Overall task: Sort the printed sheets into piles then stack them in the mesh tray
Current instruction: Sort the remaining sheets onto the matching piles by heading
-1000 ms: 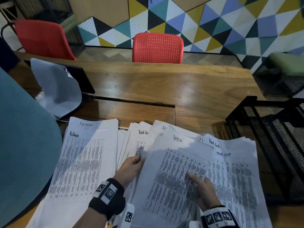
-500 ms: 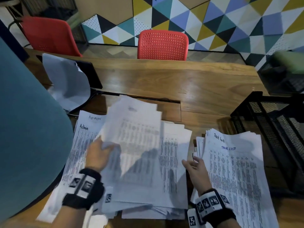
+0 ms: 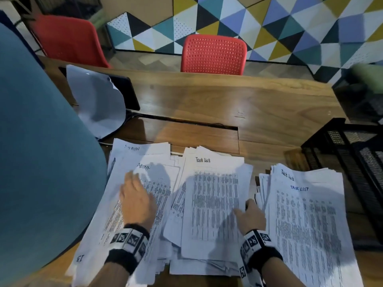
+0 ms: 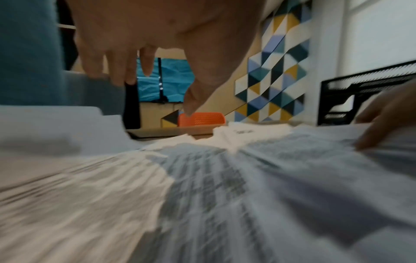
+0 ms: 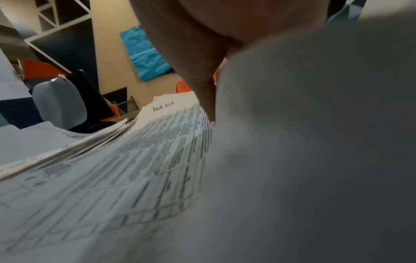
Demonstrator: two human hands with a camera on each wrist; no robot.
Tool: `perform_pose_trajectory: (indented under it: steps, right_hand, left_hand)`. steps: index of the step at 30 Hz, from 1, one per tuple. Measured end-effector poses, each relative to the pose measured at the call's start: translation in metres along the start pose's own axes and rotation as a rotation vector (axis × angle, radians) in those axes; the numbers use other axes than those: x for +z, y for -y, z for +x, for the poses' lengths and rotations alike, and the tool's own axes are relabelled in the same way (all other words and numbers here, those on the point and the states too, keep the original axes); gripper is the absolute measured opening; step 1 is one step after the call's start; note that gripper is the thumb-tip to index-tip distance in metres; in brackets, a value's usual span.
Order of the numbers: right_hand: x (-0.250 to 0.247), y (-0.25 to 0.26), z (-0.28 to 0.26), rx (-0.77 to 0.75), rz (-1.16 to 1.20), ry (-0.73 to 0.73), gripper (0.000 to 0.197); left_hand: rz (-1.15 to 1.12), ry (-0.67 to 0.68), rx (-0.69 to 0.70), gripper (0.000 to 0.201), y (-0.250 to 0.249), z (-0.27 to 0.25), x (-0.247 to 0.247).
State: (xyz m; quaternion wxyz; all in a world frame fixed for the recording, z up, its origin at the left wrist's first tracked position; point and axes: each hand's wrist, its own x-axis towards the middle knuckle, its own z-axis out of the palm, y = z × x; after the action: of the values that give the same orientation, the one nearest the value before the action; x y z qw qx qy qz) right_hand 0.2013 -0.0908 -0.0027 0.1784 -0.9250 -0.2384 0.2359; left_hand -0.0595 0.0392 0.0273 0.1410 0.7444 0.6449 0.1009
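Head view: three piles of white printed paper sheets on the brown wooden table. Left "Admin" pile, middle "Task List" pile, right "Task List" pile. Left hand lies flat on the Admin pile, fingers spread, gripping nothing. Right hand sits at the middle pile's right edge. Black wire mesh tray at far right, just beside the right pile.

Left wrist view: fingers relaxed, apart, nothing held.

Right wrist view: finger touches the sheets; grip – can't tell.
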Motion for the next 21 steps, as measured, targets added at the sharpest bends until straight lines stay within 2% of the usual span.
perform_pose_trajectory:
  steps: [1,4,7,11,15,18,21]
  right_hand:
    - [-0.003,-0.003,-0.001,-0.041,0.014,-0.059,0.02]
    - [-0.016,-0.015,-0.009,-0.139,0.151,-0.186,0.035]
    - [-0.024,-0.031,-0.018,-0.197,0.246,-0.177,0.027]
    - [-0.027,-0.051,-0.022,-0.122,0.41,-0.134,0.021]
    - [-0.017,-0.065,-0.018,0.004,0.411,-0.034,0.006]
    - [-0.012,-0.064,-0.011,0.052,0.39,0.033,0.016]
    - [-0.011,-0.059,-0.007,0.032,0.405,0.036,0.01]
  left_hand:
    - [-0.105,0.008,0.073,0.057,-0.01,-0.002,0.004]
    - [-0.317,0.202,0.153,0.034,-0.04,-0.002,0.016]
    - [-0.334,0.338,0.172,0.033,-0.057,0.004,0.036]
    - [-0.245,0.366,0.071,0.045,-0.07,0.019,0.054]
    - [-0.183,0.394,-0.024,0.051,-0.077,0.031,0.065]
    - [-0.185,0.432,-0.006,0.03,-0.078,0.034,0.069]
    - [-0.283,0.409,0.043,0.012,-0.074,0.033,0.07]
